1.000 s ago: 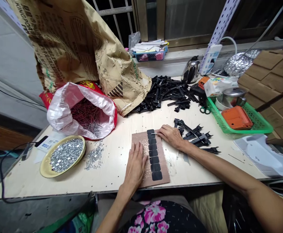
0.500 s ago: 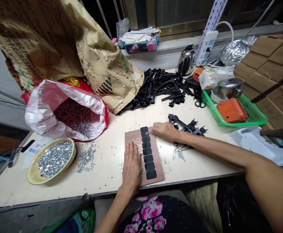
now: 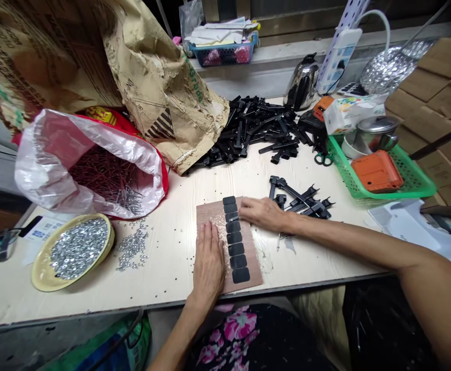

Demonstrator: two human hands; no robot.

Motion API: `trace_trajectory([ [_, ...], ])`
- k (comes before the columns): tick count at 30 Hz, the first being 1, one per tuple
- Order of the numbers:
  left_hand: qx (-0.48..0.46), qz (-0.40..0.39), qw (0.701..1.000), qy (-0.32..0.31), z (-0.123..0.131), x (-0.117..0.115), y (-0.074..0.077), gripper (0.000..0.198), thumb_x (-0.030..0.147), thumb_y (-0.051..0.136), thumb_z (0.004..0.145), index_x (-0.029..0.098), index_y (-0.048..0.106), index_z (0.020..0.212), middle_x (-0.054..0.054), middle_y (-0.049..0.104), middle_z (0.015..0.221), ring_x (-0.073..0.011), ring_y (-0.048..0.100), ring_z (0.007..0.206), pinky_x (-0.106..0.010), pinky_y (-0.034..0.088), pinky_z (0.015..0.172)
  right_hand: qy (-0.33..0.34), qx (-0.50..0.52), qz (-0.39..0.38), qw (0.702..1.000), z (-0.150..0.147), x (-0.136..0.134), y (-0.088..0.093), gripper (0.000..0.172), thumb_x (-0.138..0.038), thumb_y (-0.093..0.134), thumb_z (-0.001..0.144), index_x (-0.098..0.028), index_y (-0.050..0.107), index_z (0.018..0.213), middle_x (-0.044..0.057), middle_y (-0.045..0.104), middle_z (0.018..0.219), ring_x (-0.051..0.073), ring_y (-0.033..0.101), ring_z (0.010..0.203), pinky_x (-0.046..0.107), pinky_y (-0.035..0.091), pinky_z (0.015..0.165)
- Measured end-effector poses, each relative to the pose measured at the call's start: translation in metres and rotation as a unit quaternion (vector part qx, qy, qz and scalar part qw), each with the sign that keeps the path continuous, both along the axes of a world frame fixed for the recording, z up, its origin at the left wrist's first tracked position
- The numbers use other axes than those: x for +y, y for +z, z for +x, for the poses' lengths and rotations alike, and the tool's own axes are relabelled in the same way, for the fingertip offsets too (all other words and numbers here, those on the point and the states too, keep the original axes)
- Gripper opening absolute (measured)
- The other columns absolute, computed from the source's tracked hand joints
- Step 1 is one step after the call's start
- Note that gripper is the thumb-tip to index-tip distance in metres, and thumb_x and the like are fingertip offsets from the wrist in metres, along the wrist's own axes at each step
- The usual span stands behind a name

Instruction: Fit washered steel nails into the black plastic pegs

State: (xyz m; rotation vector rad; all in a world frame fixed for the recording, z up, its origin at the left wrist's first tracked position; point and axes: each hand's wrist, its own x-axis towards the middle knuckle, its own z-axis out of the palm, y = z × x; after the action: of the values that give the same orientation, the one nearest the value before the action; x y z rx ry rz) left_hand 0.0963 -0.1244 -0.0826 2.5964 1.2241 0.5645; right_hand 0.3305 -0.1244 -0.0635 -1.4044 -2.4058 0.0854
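Note:
A brown board [image 3: 248, 242] lies on the table in front of me, bearing a column of black rounded pads [image 3: 237, 249] and a scatter of pale crumbs. My left hand [image 3: 209, 255] rests flat on the board's left side, fingers stretched out, just left of the pads. At the board's upper right, my right hand [image 3: 262, 213] has its fingers pinched together beside the upper pads. A small shiny sliver shows by its fingertips; what they hold is too small to make out. Black plastic arms [image 3: 300, 198] lie loosely just beyond the right hand.
A yellow bowl of metal washers [image 3: 81, 250] stands left, beside spilled washers [image 3: 133, 247] and a white-lined bag of long screws [image 3: 105, 178]. Black plastic parts [image 3: 254, 129] are heaped at the back under a paper sack [image 3: 163, 82]. A green basket [image 3: 393, 194] stands right.
My right hand has come slightly nearer along the pads, and the shiny sliver shows one pad lower. My left hand stays flat on the board. The camera view has shifted a little.

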Motion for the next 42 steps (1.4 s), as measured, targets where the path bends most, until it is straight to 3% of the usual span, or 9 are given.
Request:
trace_trajectory([
  [2,-0.004,0.003,1.000,0.000,0.000,0.000,-0.001,0.049,0.023,0.030,0.096,0.011,0.029,0.143,-0.018,0.029,0.150,-0.0270,0.014,0.142,-0.053,0.028,0.112,-0.003,0.011,-0.007,1.000,-0.002,-0.003,0.001,0.028,-0.019,0.028,0.099,-0.015,0.053,0.085,0.000,0.048,0.078,0.007,0.037,0.059,0.018,0.028,0.045],
  [7,-0.008,0.001,1.000,-0.001,0.000,0.000,-0.001,0.048,0.024,0.029,0.096,0.011,0.030,0.142,-0.019,0.030,0.150,-0.0279,0.015,0.142,-0.055,0.027,0.111,0.116,-0.023,0.010,0.993,-0.015,-0.026,0.006,0.025,-0.013,0.035,0.096,-0.018,0.053,0.079,0.000,0.050,0.078,0.010,0.043,0.068,0.023,0.029,0.051],
  [16,0.017,0.011,1.000,0.004,0.000,0.000,-0.002,0.047,0.023,0.028,0.096,0.007,0.034,0.139,-0.021,0.031,0.149,-0.0278,0.014,0.142,-0.052,0.028,0.112,0.041,0.028,-0.067,0.997,-0.011,-0.014,0.018,0.031,-0.016,0.026,0.098,-0.017,0.055,0.086,0.001,0.052,0.077,0.010,0.042,0.063,0.022,0.030,0.051],
  [21,0.008,0.042,0.999,-0.010,-0.001,0.003,-0.005,0.047,0.022,0.030,0.095,0.005,0.035,0.138,-0.024,0.033,0.147,-0.0290,0.016,0.142,-0.053,0.029,0.110,0.050,-0.006,-0.072,0.996,-0.028,-0.035,0.023,0.020,-0.022,0.039,0.095,-0.019,0.055,0.084,0.000,0.055,0.083,0.011,0.047,0.068,0.023,0.028,0.048],
  [25,-0.004,0.051,0.999,-0.014,-0.003,0.008,-0.010,0.048,0.023,0.030,0.095,0.006,0.034,0.140,-0.023,0.033,0.147,-0.0297,0.016,0.142,-0.053,0.029,0.111,-0.089,-0.045,-0.057,0.993,-0.021,-0.046,0.030,0.020,-0.028,0.042,0.095,-0.020,0.058,0.087,0.000,0.057,0.087,0.010,0.049,0.065,0.024,0.023,0.045],
  [30,-0.031,0.041,0.999,-0.016,-0.002,0.005,-0.006,0.050,0.026,0.030,0.095,0.010,0.030,0.143,-0.021,0.026,0.151,-0.0315,0.015,0.142,-0.056,0.028,0.110,-0.273,0.005,-0.025,0.962,0.036,-0.060,0.056,0.021,-0.027,0.041,0.095,-0.019,0.059,0.101,0.004,0.061,0.095,0.012,0.057,0.078,0.021,0.037,0.059],
  [34,-0.049,0.008,0.998,-0.034,0.036,-0.013,0.013,0.062,0.039,0.041,0.092,0.012,0.025,0.145,-0.022,0.015,0.154,-0.0362,0.012,0.142,-0.058,0.030,0.106,-0.313,-0.008,-0.072,0.947,0.089,-0.075,0.072,0.036,-0.031,0.051,0.088,-0.021,0.052,0.123,0.006,0.061,0.117,0.018,0.058,0.100,0.027,0.043,0.078],
  [38,-0.063,-0.011,0.994,-0.086,0.111,-0.021,0.028,0.066,0.046,0.044,0.089,0.006,0.033,0.140,-0.027,0.033,0.145,-0.0401,0.031,0.134,-0.055,0.036,0.101,-0.341,-0.052,-0.164,0.924,0.110,-0.065,0.065,0.052,-0.038,0.055,0.084,-0.021,0.047,0.133,0.010,0.054,0.132,0.028,0.051,0.115,0.035,0.042,0.087],
  [42,0.001,-0.022,0.999,-0.040,0.170,-0.006,0.030,0.057,0.038,0.042,0.090,0.002,0.038,0.135,-0.027,0.053,0.125,-0.0375,0.051,0.110,-0.051,0.045,0.085,-0.406,-0.001,-0.211,0.889,0.105,-0.034,0.050,0.054,-0.032,0.061,0.077,-0.021,0.051,0.129,0.010,0.064,0.116,0.028,0.057,0.108,0.034,0.043,0.085],
])
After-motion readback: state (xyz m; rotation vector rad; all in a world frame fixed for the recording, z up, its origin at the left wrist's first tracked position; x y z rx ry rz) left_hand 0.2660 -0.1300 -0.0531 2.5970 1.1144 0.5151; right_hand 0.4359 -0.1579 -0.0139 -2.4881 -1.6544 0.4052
